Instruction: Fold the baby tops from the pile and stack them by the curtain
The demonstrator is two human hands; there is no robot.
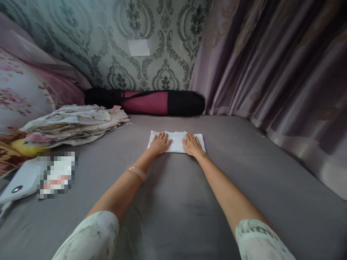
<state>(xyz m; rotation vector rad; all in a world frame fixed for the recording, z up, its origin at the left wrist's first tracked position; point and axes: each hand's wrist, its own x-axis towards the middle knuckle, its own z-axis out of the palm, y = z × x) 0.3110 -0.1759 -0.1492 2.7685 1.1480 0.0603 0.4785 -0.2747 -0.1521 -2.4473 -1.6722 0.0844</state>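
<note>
A small white folded cloth lies flat on the grey bed sheet in the middle of the view. My left hand rests palm down on its left part, fingers stretched out. My right hand lies flat on its right part, fingers also spread. Neither hand grips anything. A pale bangle sits on my left wrist.
A pile of folded pale patterned cloths lies at the left. Behind it are floral pillows. A black and maroon rolled bag lies against the patterned wall. Purple curtains hang along the right. A white device lies at the near left.
</note>
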